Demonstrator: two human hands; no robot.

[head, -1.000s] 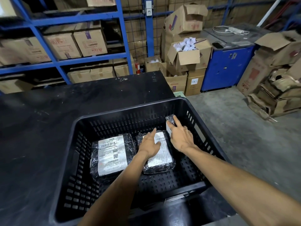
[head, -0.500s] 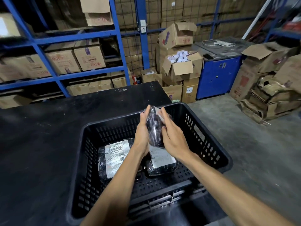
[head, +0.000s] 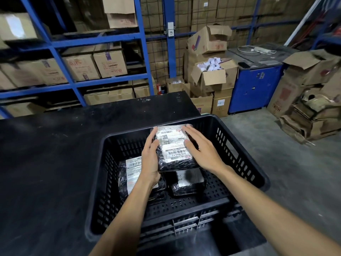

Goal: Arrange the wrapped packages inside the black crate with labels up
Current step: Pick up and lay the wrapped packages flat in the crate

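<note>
A black slotted crate (head: 245,163) stands on the black table. Inside it two wrapped packages lie flat with white labels up: one at the left (head: 132,174), partly hidden by my left forearm, and one in the middle (head: 186,182). A third wrapped package (head: 174,148) hangs above the crate, label facing up, held between both hands. My left hand (head: 150,157) grips its left edge. Against its right side rests my right hand (head: 202,150), fingers spread over the top.
The black table (head: 55,163) stretches to the left and behind the crate. Blue shelving (head: 73,41) with cardboard boxes stands beyond. A blue cabinet (head: 254,85) and piled cartons (head: 212,78) stand on the concrete floor to the right.
Both hands lifted the third package from the crate's far right corner, held it on edge, then turned it flat so that its label faces up.
</note>
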